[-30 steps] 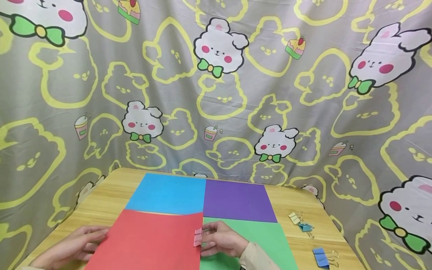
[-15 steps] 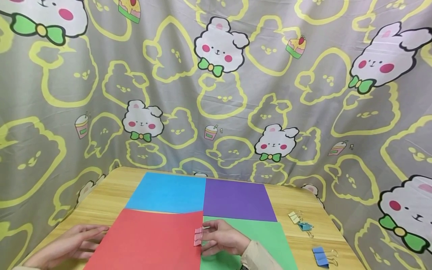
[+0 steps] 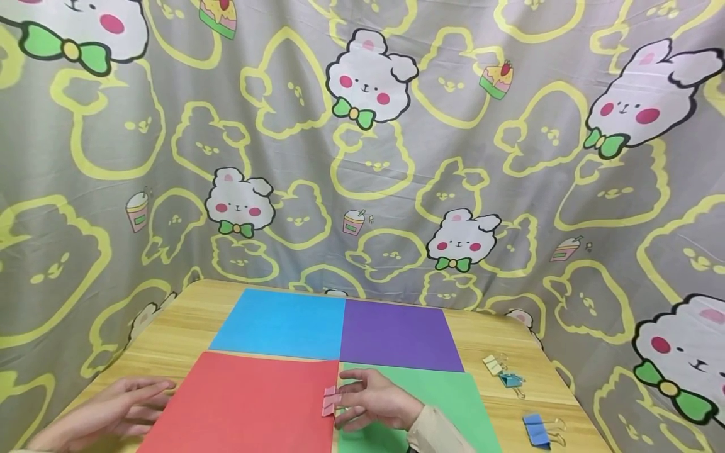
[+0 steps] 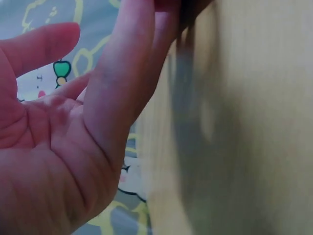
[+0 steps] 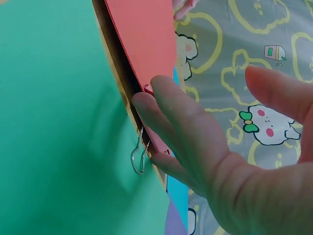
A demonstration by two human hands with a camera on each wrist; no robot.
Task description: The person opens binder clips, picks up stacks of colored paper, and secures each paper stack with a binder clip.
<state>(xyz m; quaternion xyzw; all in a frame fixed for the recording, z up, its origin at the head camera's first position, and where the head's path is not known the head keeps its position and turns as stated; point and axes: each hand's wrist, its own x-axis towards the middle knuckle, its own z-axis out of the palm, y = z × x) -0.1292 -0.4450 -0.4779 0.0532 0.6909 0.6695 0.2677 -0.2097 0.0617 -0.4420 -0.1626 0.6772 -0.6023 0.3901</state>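
Observation:
A red sheet [image 3: 249, 402] lies at the front left, with a pink binder clip [image 3: 330, 401] fastened on its right edge. My right hand [image 3: 378, 400] is at that edge. Its extended fingertips touch the clip and sheet edge in the right wrist view, the thumb standing apart. The clip's wire handle [image 5: 138, 159] sticks out below these fingers over the green sheet [image 5: 58, 117]. On the other side, my left hand [image 3: 116, 409] is beside the red sheet's left edge, fingers relaxed and holding nothing. Whether its fingertips touch the sheet is unclear.
Blue [image 3: 283, 324] and purple [image 3: 402, 336] sheets lie side by side at the back. On the right of the wooden table [image 3: 557, 402] are a yellow binder clip [image 3: 494, 364], a teal binder clip [image 3: 512, 380] and a blue binder clip [image 3: 537, 431]. A patterned curtain [image 3: 306, 163] surrounds the table.
The red sheet and its pink clip have shifted slightly left and toward me, leaving a narrow strip of wood beside the green sheet. My left hand has moved a little left.

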